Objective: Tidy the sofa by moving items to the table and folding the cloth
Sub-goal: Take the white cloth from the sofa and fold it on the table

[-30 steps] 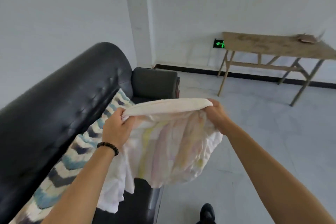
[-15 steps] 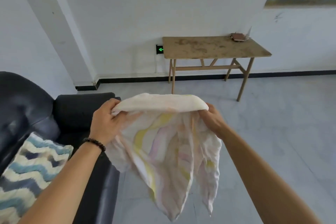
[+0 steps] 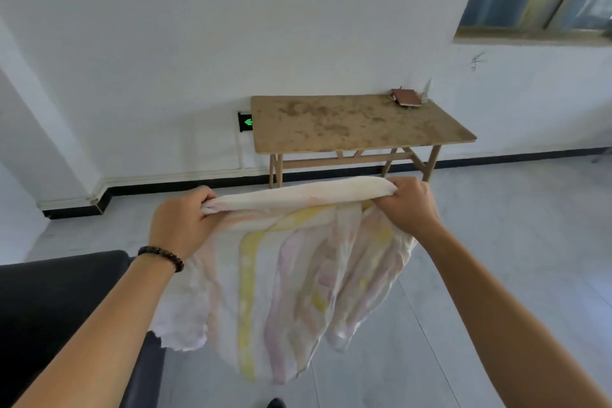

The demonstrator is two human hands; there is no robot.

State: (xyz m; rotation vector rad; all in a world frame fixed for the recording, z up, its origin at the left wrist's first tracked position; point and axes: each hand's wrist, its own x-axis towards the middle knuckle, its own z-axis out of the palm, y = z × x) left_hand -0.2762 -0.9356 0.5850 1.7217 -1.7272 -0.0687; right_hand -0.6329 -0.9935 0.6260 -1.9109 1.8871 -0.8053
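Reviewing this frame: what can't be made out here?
Head view only.
Brown item on the table: too small to identify.
Sofa: cut off by left and bottom edges.
Cloth: full shape hidden in its own folds.
Fingertips of left hand and right hand: buried in cloth.

Both bare forearms reach from the lower corners of the frame toward its centre. The left hand [image 3: 183,223] and the right hand [image 3: 409,205], backs up and fingers curled, each grip one end of the cloth [image 3: 298,199], the right slightly higher in frame.
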